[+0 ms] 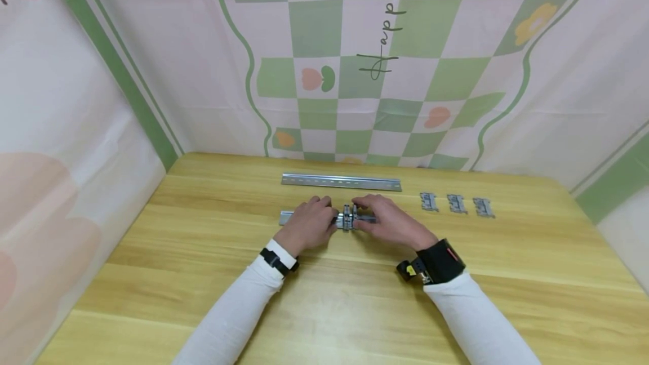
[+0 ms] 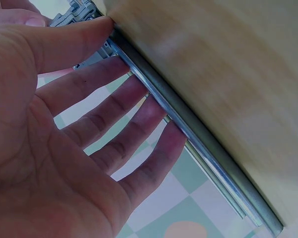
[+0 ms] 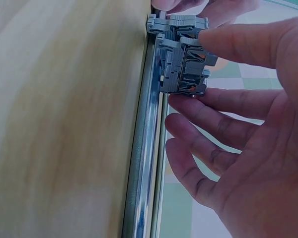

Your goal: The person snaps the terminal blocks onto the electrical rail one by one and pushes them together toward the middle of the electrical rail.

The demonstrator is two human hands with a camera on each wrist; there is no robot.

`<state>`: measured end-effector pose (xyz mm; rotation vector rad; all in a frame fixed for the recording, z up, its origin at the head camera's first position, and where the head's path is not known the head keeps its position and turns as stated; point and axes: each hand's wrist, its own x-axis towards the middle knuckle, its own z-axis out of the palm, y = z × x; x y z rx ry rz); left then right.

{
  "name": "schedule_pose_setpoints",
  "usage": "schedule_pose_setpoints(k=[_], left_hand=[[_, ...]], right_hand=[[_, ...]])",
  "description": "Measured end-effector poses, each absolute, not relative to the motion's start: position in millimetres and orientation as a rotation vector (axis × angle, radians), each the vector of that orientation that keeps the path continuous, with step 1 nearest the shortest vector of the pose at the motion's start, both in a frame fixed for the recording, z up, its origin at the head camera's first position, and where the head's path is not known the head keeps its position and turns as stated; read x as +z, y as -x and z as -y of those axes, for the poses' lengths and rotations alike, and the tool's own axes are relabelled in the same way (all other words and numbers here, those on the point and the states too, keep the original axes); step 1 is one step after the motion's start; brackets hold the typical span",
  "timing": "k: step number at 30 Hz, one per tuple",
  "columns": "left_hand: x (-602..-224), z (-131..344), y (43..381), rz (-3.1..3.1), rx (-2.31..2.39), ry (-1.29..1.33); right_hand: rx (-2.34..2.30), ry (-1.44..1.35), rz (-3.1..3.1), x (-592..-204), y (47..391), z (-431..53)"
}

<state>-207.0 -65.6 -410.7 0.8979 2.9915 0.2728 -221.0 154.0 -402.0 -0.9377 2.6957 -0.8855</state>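
A short metal DIN rail (image 1: 286,218) lies on the table in the head view, with grey terminal blocks (image 1: 347,218) standing across its middle. My left hand (image 1: 308,223) holds the rail left of the blocks. In the left wrist view its thumb is at one edge of the rail (image 2: 213,158) and the fingertips at the other. From the right, my right hand (image 1: 389,221) pinches the outer terminal block (image 3: 181,69) between thumb and fingers. That block leans slightly beside another block (image 3: 176,24) in the right wrist view. Whether it is seated on the rail is hard to tell.
Behind the hands a longer slotted DIN rail (image 1: 341,182) lies parallel to the short one. Three loose terminal blocks (image 1: 456,203) sit in a row to the right on the wooden table (image 1: 334,308). A patterned cloth (image 1: 324,111) hangs along the back edge.
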Motion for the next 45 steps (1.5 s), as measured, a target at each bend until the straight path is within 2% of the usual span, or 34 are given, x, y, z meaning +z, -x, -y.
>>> schedule_pose_setpoints(k=[45], left_hand=[[-411,64,207,-3.008,0.256,-0.896]], right_hand=[[-0.875,0.780,-2.764,-403,214,-143]])
